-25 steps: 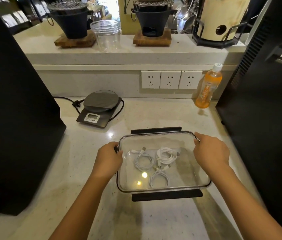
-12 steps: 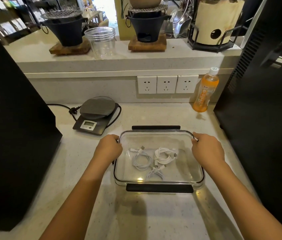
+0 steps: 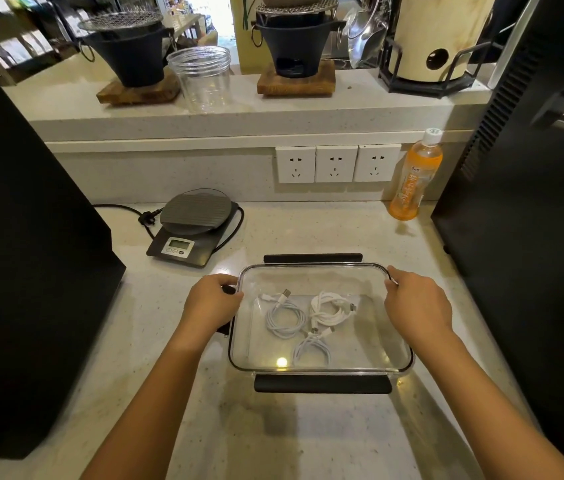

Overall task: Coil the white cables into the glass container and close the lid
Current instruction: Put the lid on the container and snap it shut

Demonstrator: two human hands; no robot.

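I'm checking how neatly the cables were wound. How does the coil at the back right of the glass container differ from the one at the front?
The back-right coil is bulkier, a thick, rather tangled bundle; the front coil is smaller, with only a few loose loops. The back-right coil's plug points right, while the front coil's plugs point to the back. Both are white and lie on the floor of the glass container.

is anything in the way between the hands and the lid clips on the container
Nothing visible is. The left hand and right hand already grip the short ends of the clear rectangular glass container. Three coiled white cables lie inside, below the rim. The black side clips stick out flat with nothing on them.
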